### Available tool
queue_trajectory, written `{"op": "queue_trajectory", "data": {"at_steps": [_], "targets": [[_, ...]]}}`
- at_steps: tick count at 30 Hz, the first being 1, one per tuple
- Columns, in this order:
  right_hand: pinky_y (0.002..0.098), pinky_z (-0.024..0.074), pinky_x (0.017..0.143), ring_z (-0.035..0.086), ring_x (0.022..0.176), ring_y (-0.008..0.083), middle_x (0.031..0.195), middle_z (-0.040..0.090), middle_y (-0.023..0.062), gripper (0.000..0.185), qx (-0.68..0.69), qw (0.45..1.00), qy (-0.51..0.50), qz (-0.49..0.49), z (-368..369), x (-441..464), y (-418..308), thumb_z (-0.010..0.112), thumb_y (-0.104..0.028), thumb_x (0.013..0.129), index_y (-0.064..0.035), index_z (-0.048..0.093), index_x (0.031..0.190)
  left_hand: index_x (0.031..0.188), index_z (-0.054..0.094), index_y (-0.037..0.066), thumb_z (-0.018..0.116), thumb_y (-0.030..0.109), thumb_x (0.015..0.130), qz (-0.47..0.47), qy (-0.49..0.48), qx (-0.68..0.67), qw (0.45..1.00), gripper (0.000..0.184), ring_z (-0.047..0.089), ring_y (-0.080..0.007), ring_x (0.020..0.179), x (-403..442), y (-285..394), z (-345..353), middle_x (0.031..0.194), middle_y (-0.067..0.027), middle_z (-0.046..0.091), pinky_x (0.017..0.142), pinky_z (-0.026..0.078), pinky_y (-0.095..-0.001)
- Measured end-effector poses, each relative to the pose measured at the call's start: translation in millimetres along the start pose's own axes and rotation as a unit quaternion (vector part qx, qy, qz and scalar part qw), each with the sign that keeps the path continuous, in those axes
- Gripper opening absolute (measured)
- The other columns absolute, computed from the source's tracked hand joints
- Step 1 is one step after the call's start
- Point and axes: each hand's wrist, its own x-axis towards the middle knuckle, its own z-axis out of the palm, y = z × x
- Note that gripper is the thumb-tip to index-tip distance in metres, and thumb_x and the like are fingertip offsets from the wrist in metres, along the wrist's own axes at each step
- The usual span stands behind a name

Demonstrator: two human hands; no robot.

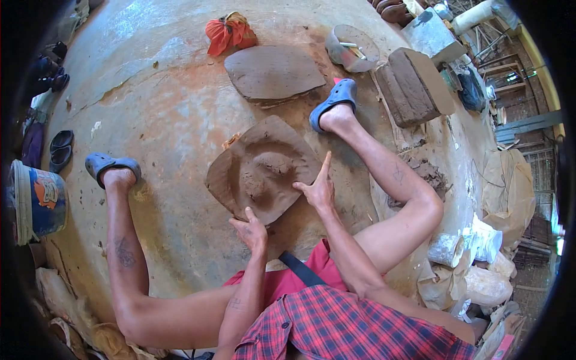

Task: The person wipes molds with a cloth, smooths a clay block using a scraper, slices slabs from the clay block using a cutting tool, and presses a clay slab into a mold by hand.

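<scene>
A brown clay slab (pixel 300 144) with a sunken middle and raised lumps lies on the floor between my legs. My left hand (pixel 249 231) is at its near edge, thumb up on the clay and fingers curled at the rim. At the right edge, my right hand (pixel 319 187) has its thumb on the clay and its index finger stretched along the side. The other right fingers are partly hidden. Whatever supports the slab underneath is hidden.
Beyond lie a flat clay sheet (pixel 273 71), an orange cloth bundle (pixel 231 35) and a tub with tools (pixel 336 51). A large clay block (pixel 411 87) and crumbled clay (pixel 427 177) are at right. A bucket (pixel 48 201) and sandals (pixel 60 150) stand left.
</scene>
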Motion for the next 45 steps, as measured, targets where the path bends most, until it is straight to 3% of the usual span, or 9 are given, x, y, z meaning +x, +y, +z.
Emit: {"op": "queue_trajectory", "data": {"at_steps": [9,10,11,13,14,17,25,31,45], "targets": [[0.0618,0.0376,0.114,0.029,0.147,0.0511,0.168,0.015,0.0234,0.144,-0.186,0.951,0.159,-0.191,-15,-4,-24,0.101,-0.04,0.054,-0.0201,0.012,0.167,0.137,0.042,-0.01,0.059,0.04,0.101,-0.025,-0.023,-0.016,0.999,0.064,0.055,-0.0527,0.125,-1,13,-13,0.133,-0.0403,0.056,0.104,0.042,-0.0545],[0.056,0.047,0.105,0.049,0.135,0.0463,0.157,0.04,0.0233,0.114,-0.182,0.907,0.243,-0.293,-26,6,-33,0.095,-0.037,0.065,-0.0171,0.035,0.161,0.138,0.043,-0.01,0.061,0.04,0.1,-0.017,-0.03,-0.008,0.999,0.066,0.055,-0.0522,0.126,2,17,-17,0.136,-0.0398,0.055,0.105,0.043,-0.0535],[0.056,0.047,0.105,0.049,0.135,0.0463,0.157,0.04,0.0233,0.114,-0.185,0.905,0.231,-0.305,-38,28,-44,0.095,-0.037,0.065,-0.0171,0.035,0.161,0.139,0.044,-0.011,0.062,0.04,0.099,-0.016,-0.035,-0.001,0.999,0.068,0.055,-0.0517,0.127,5,15,-18,0.138,-0.0393,0.054,0.106,0.043,-0.0524],[0.0498,0.055,0.087,0.066,0.108,0.0396,0.126,0.066,0.021,0.08,-0.235,0.91,-0.081,-0.331,-63,73,-64,0.086,-0.034,0.079,-0.0179,0.053,0.15,0.139,0.048,-0.01,0.064,0.041,0.097,0.019,-0.043,0.012,0.999,0.068,0.057,-0.0511,0.125,39,6,-22,0.136,-0.0382,0.056,0.105,0.044,-0.0519],[0.0493,0.0547,0.069,0.069,0.08,0.0388,0.094,0.073,0.0189,0.054,-0.197,0.87,-0.08,-0.446,-60,86,-68,0.071,-0.024,0.089,-0.0246,0.061,0.142,0.138,0.052,-0.009,0.067,0.042,0.095,0.062,-0.052,0.03,0.996,0.068,0.059,-0.0505,0.123,59,4,-24,0.134,-0.0372,0.059,0.104,0.045,-0.0514],[0.051,0.0541,0.064,0.069,0.075,0.0399,0.092,0.073,0.0202,0.061,-0.408,0.772,-0.236,-0.427,-60,101,-118,0.061,-0.018,0.088,-0.0337,0.057,0.146,0.131,0.063,-0.002,0.07,0.044,0.091,0.082,-0.057,0.065,0.993,0.062,0.063,-0.0496,0.117,91,54,-51,0.123,-0.0336,0.067,0.101,0.049,-0.0517],[0.0493,0.057,0.061,0.072,0.073,0.0389,0.081,0.072,0.0199,0.091,-0.606,0.523,-0.278,-0.531,-8,138,-170,0.06,-0.021,0.075,-0.0489,0.036,0.158,0.127,0.065,0.005,0.068,0.045,0.093,0.129,-0.088,0.153,0.976,0.053,0.065,-0.0502,0.111,128,72,-55,0.114,-0.0298,0.071,0.095,0.051,-0.0547],[0.0439,0.0581,0.059,0.075,0.075,0.0316,0.086,0.075,0.0134,0.093,-0.627,0.554,-0.307,-0.454,-44,108,-141,0.065,-0.021,0.07,-0.0432,0.041,0.157,0.122,0.063,0.004,0.063,0.046,0.097,0.144,-0.083,0.171,0.971,0.049,0.065,-0.0537,0.107,126,68,-50,0.109,-0.0319,0.071,0.093,0.051,-0.0581],[0.0476,0.0628,0.077,0.075,0.085,0.0397,0.091,0.074,0.0281,0.087,-0.479,0.743,-0.352,-0.308,-20,-31,-60,0.064,-0.022,0.064,0.0127,0.051,0.142,0.123,0.06,0.001,0.061,0.046,0.098,0.117,-0.045,0.184,0.975,0.05,0.064,-0.0564,0.103,88,55,-53,0.105,-0.0366,0.069,0.09,0.049,-0.0625]]}}
